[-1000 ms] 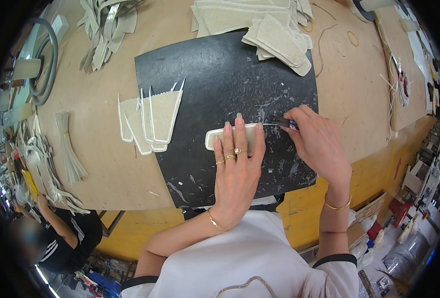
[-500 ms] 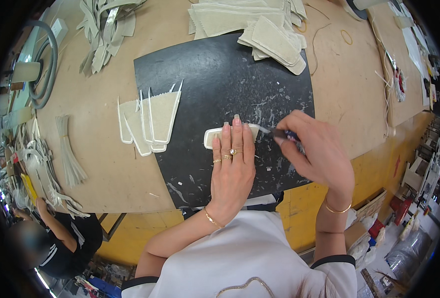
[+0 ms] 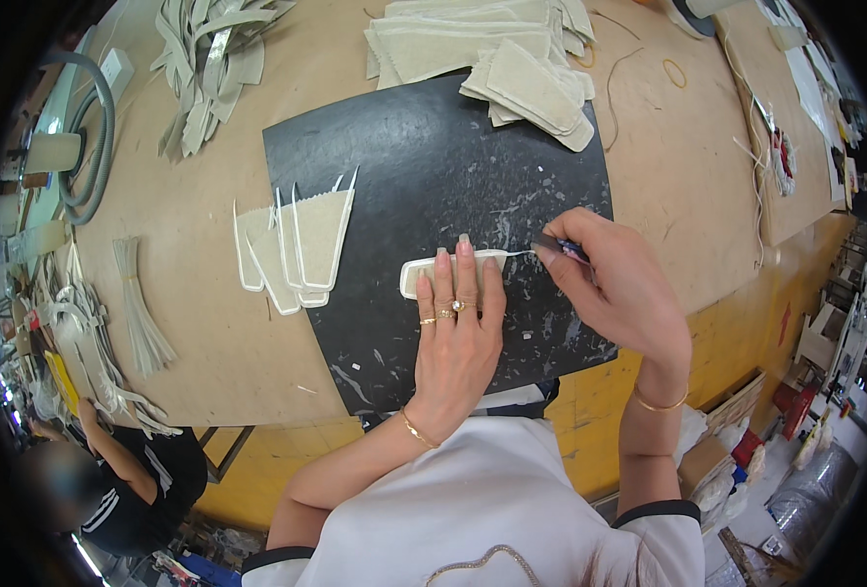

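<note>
My left hand [image 3: 455, 333] lies flat, fingers together, pressing a small beige fabric piece with a white border [image 3: 416, 275] onto a black cutting mat [image 3: 424, 166]. Just to the right, my right hand [image 3: 619, 289] grips a small dark-handled cutting tool [image 3: 556, 249] whose tip touches the right end of the piece. A thin white strip runs from the piece toward the tool.
Trimmed beige pieces [image 3: 296, 249] lie overlapped at the mat's left edge. A stack of larger beige pieces [image 3: 497, 54] sits at the back, scraps [image 3: 204, 59] at the back left. Another person in black [image 3: 145, 479] crouches at the lower left. The table's yellow front edge [image 3: 590, 411] runs below.
My head view has shifted slightly. My right hand with the tool has moved left along the piece's upper edge toward my left fingertips; my left hand stays pressed on the piece.
</note>
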Demonstrator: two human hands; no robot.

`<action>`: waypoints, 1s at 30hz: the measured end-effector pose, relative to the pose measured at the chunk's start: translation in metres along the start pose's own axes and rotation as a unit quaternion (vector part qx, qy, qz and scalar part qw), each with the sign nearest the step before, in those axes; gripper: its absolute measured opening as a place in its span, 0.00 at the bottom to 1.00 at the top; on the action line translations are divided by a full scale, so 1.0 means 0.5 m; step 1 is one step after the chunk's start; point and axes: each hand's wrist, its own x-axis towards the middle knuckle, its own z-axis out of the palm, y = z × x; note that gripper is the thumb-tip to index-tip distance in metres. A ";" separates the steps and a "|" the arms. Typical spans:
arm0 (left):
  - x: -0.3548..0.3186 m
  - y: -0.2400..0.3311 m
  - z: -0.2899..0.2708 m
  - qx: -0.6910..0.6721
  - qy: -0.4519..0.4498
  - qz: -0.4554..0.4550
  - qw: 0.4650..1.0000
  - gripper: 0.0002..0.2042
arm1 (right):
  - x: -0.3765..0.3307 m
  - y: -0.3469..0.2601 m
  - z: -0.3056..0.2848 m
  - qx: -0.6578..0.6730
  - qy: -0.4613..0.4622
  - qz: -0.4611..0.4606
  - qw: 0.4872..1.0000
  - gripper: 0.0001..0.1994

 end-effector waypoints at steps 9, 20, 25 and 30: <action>0.002 0.003 -0.007 0.036 -0.012 0.009 0.999 0.23 | -0.014 -0.018 -0.003 0.016 -0.004 -0.036 0.999 0.06; 0.002 0.006 -0.007 0.042 -0.016 -0.001 0.999 0.25 | -0.019 0.059 0.017 -0.051 0.006 0.043 0.998 0.07; 0.003 0.002 -0.009 0.006 -0.028 -0.021 0.999 0.29 | -0.015 0.065 0.025 -0.052 0.021 0.039 0.998 0.07; 0.005 0.004 -0.012 0.012 -0.034 -0.015 0.999 0.31 | -0.011 0.067 0.026 -0.055 0.009 0.042 0.998 0.07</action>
